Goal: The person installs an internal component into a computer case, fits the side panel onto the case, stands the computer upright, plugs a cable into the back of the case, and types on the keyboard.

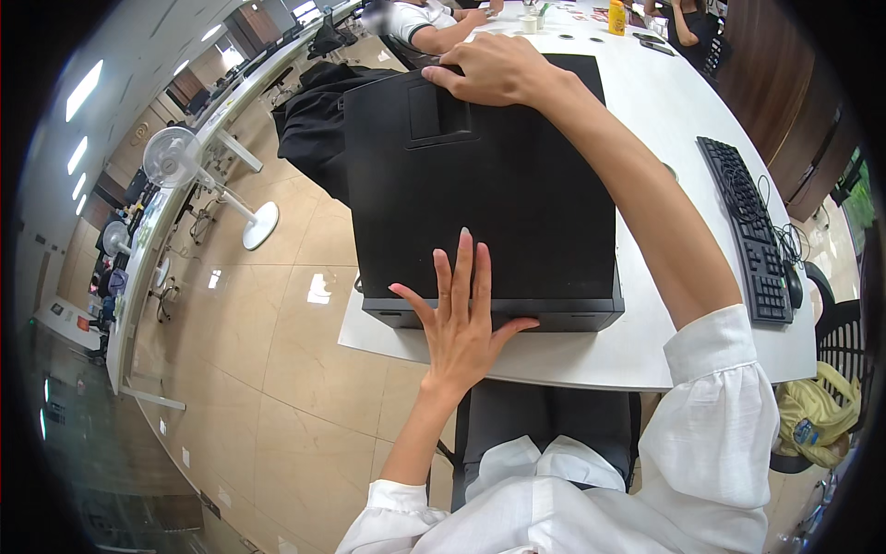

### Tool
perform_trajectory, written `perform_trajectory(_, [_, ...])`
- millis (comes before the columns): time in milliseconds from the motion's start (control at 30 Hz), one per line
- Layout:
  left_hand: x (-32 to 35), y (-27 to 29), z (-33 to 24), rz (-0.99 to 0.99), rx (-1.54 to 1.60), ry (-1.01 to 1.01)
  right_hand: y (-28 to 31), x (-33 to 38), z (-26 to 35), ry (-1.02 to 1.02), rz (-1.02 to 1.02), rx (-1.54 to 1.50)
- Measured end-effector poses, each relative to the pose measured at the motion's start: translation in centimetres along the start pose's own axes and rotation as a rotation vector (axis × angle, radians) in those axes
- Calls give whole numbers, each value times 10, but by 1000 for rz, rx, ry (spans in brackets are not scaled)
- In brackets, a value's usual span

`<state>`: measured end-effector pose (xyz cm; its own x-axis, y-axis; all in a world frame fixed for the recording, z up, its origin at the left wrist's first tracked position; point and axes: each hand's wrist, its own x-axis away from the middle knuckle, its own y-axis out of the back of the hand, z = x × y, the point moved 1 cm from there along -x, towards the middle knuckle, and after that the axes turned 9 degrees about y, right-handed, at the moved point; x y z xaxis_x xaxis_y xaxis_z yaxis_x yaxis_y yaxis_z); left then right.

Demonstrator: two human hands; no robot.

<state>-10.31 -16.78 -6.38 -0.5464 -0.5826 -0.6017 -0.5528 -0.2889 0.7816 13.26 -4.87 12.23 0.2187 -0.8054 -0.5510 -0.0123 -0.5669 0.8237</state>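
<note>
A black desktop computer case [489, 203] lies flat on its side on the white table [637, 342]. A recessed latch [441, 115] shows in its top panel, near the far edge. My left hand [459, 319] is open, its fingers spread on the near part of the panel and its thumb along the front face. At the far edge my right hand [498, 72] grips the case, thumb on top beside the latch recess and fingers bent over the edge. Those fingertips are partly hidden.
A keyboard [749, 226] with a coiled cable and a mouse [792, 284] lie on the right. Black cloth [318, 115] hangs at the case's left. Other people sit at the far end, near a yellow bottle [616, 17]. A white fan [175, 157] stands left.
</note>
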Motion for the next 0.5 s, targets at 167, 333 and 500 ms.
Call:
perform_trajectory(167, [-1, 1, 2, 47, 76, 76, -12, -3, -2, 6, -14, -4])
perform_trajectory(333, [-2, 4, 1, 62, 75, 87, -23, -5, -2, -40, 59, -41])
perform_trajectory(500, [-8, 10, -7, 102, 67, 83, -29, -1, -11, -44, 87, -50])
